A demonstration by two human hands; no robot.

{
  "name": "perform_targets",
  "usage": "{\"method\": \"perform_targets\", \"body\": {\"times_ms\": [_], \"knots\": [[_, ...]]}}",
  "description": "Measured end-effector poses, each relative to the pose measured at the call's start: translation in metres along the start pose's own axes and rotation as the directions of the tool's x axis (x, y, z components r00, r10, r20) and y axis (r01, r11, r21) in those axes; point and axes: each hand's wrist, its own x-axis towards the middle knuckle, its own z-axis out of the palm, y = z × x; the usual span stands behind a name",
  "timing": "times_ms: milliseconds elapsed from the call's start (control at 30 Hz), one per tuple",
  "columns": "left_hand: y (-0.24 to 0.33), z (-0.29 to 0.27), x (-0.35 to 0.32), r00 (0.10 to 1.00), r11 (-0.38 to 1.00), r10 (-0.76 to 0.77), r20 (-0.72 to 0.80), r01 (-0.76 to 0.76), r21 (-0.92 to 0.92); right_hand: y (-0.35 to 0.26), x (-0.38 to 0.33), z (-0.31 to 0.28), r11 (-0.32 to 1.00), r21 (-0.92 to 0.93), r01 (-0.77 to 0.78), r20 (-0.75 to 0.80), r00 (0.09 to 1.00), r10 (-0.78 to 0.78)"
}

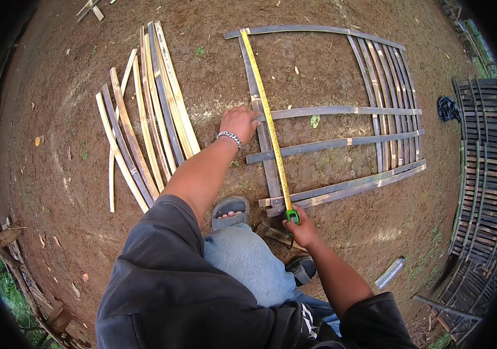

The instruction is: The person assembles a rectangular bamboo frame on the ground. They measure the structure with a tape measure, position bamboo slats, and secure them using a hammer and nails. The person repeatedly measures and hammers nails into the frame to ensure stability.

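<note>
While gripping a tape measure [292, 216] (right hand [306, 231]), pinching a slat [318, 111] (left hand [239, 124]).
Drawn out across the frame [318, 28] — with loose strips [174, 87] leftward, a bottle [390, 273] and black bag [447, 109] (contents unclear) rightward.

Left hand [240, 124]: fingertips partly hidden, grip on the grey bamboo crosspiece [318, 111] unclear; right hand's [304, 229] finger undersides out of sight around the green plastic tape-measure case [292, 217], graduations on its yellow metal blade [265, 107] too fine to read. Lower ends of several long pale and dark bamboo strips [176, 87] lost behind the left forearm. On the brown dirt ground's right edge, dark slatted bamboo rack [484, 168] cut by black lens rim.
</note>
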Motion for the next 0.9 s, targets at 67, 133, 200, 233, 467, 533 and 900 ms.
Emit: {"method": "perform_targets", "body": {"times_ms": [67,133,200,233,467,533,900], "knots": [[-0.001,0.002,-0.001,1.0,1.0,0.002,-0.009,-0.002,-0.006,-0.001,-0.001,-0.001,1.0,0.003,0.002,0.018,1.0,-0.002],[-0.007,0.004,-0.004,1.0,1.0,-0.013,-0.018,0.013,-0.011,-0.022,-0.005,-0.006,0.995,0.028,-0.096,0.097,0.991,0.093],[-0.001,0.002,-0.002,1.0,1.0,0.003,-0.016,-0.003,-0.025,-0.005,-0.002,-0.007,0.999,-0.016,-0.051,0.083,0.995,0.052],[0.002,0.003,-0.001,1.0,0.999,0.011,-0.015,-0.011,-0.031,0.005,0.0,-0.007,0.999,-0.038,-0.03,0.077,0.996,0.032],[-0.002,0.008,-0.004,0.999,0.999,0.0,-0.033,-0.001,-0.035,0.016,0.003,-0.002,0.996,-0.049,-0.079,0.105,0.991,0.084],[-0.004,0.008,-0.005,0.999,0.999,-0.003,-0.038,0.001,-0.04,0.018,0.005,0.0,0.994,-0.056,-0.089,0.117,0.989,0.095],[-0.002,0.009,-0.007,0.998,0.999,0.007,-0.062,-0.01,-0.047,0.029,0.008,0.001,0.991,0.028,-0.134,0.157,0.979,0.128]]}}
